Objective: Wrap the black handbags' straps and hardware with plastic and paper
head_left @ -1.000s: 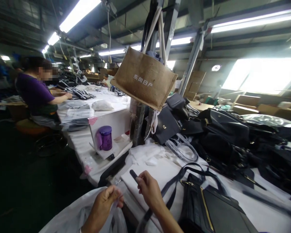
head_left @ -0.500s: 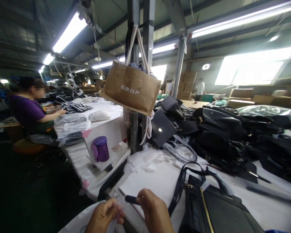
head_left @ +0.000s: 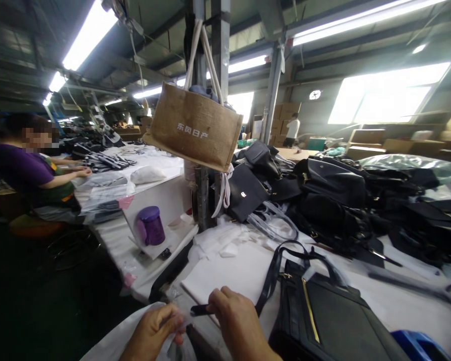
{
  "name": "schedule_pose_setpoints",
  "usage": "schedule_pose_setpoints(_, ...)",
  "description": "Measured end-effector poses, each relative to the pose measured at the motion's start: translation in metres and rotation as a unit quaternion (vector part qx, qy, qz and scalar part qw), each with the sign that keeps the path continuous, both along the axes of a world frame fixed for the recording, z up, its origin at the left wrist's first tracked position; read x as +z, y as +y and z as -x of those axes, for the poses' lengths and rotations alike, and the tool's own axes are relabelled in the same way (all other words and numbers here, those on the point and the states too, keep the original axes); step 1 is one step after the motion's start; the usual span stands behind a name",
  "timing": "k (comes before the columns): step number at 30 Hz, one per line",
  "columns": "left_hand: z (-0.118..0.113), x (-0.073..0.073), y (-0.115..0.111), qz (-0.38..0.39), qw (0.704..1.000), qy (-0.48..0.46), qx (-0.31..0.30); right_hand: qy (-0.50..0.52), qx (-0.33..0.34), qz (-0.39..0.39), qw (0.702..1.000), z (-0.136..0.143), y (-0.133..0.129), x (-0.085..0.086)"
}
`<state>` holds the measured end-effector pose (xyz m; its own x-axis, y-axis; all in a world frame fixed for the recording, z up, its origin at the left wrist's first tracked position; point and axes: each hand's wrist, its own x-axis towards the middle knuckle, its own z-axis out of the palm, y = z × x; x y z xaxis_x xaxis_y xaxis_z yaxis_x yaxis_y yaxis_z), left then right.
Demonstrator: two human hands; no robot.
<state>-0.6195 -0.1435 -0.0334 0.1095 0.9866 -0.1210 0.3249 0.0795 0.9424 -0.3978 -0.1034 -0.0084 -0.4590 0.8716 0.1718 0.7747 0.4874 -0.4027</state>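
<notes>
My left hand [head_left: 156,326] is low in the centre with thumb and fingers pinched on thin, see-through plastic [head_left: 184,312]. Right beside it, my right hand [head_left: 235,321] has its fingers curled round a short black strip-like piece [head_left: 200,310], whose end points left toward the plastic. Whether the strip touches the plastic I cannot tell. White sheeting [head_left: 115,336] lies under and left of my left hand. To the right of my right hand, a black handbag [head_left: 338,316] with a gold zip and looped handles lies on the white-covered table [head_left: 225,273].
Black bags [head_left: 330,190] are heaped at the right. A tan tote [head_left: 195,125] hangs on a metal post [head_left: 202,200]. A purple cup [head_left: 151,225] stands left of it. A blue object [head_left: 421,346] sits at lower right. At left, a co-worker [head_left: 26,170] sits working.
The view has shifted slightly, so most things sit further left and higher. A blue object has come into view at lower right. Both hands keep their grips, close together.
</notes>
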Motion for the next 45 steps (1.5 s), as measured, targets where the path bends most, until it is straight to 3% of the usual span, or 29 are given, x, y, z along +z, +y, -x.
schedule_pose_setpoints(9,0.0,0.0,-0.004,-0.039,0.995,0.097,0.006,0.033,0.019,0.054,0.998,-0.005,-0.003,0.001)
schedule_pose_setpoints(13,-0.007,0.002,-0.004,-0.056,0.992,0.107,-0.024,0.052,0.041,0.056,0.996,-0.003,-0.001,0.003)
schedule_pose_setpoints(20,-0.027,0.002,-0.01,0.015,0.998,0.042,-0.054,0.013,0.129,0.064,0.989,0.004,-0.007,-0.004)
schedule_pose_setpoints(24,-0.025,0.002,-0.015,0.028,0.997,0.065,-0.018,0.013,0.086,0.088,0.992,-0.011,-0.009,-0.003)
schedule_pose_setpoints(27,-0.024,-0.006,-0.019,0.039,0.998,0.055,-0.015,-0.004,0.053,0.107,0.993,-0.016,-0.009,-0.005)
schedule_pose_setpoints(32,-0.035,-0.026,-0.027,0.038,0.998,0.028,-0.037,-0.028,0.085,0.095,0.992,-0.01,-0.013,-0.012)
schedule_pose_setpoints(36,-0.04,-0.031,-0.033,0.074,0.995,-0.018,-0.065,-0.001,0.071,0.113,0.991,-0.019,-0.016,-0.015)
schedule_pose_setpoints(41,-0.034,-0.028,-0.039,0.114,0.986,-0.049,-0.114,0.018,0.022,0.127,0.991,-0.029,-0.015,-0.018)
schedule_pose_setpoints(45,-0.028,-0.011,-0.038,0.137,0.977,-0.022,-0.161,0.053,0.063,0.146,0.986,-0.03,-0.016,-0.015)
